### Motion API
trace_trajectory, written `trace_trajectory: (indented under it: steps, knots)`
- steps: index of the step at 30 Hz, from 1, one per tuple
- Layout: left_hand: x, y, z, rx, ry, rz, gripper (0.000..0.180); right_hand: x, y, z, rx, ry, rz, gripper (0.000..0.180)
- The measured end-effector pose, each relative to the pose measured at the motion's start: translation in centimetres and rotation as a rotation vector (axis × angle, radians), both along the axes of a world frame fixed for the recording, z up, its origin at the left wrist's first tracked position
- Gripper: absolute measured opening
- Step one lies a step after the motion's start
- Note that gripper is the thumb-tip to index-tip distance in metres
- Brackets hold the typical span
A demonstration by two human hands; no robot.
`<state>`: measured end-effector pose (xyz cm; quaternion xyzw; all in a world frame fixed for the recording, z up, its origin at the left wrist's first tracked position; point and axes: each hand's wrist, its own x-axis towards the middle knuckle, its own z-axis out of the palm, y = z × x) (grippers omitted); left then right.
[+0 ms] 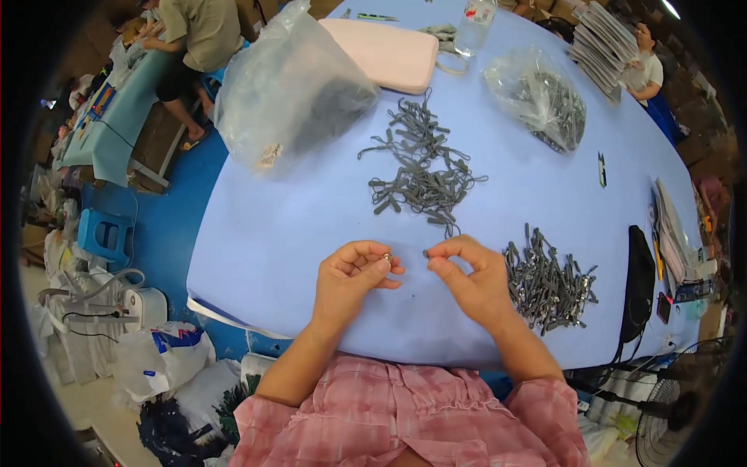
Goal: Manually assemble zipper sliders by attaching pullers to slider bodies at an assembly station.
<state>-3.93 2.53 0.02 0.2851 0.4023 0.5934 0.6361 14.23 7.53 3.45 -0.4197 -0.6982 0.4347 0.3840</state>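
Over the near part of the blue-covered table, my left hand [354, 272] pinches a small shiny silver metal piece [387, 257] between thumb and fingers. A short gap away, my right hand [473, 276] is closed in a pinch on the tip of a small dark grey piece [426, 254]; most of it is hidden by the fingers. Beyond both hands lies a loose pile of grey looped cord pulls [424, 175]. Beside my right forearm is a second pile of grey pulls [548, 284], with silver metal bits among them.
A big clear plastic bag [288, 93] and a pink case [389, 54] lie at the far left. Farther right are a bottle [475, 27], a bag of dark pieces [541, 101] and a cutter [601, 170]. A black pouch [638, 280] lies right. Other people sit nearby.
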Motion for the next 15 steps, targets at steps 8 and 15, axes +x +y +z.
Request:
trace_trajectory:
  steps: [8,15]
  knots:
    - [1.4,-1.4,-0.6,0.071,0.117,-0.017,0.016,-0.8,-2.6,-1.1,0.035,0.028,-0.005,0.004]
    - [2.4,-1.7,-0.5,0.109,0.195,0.060,0.018,-0.9,-2.8,-1.4,0.030,0.016,-0.051,0.004]
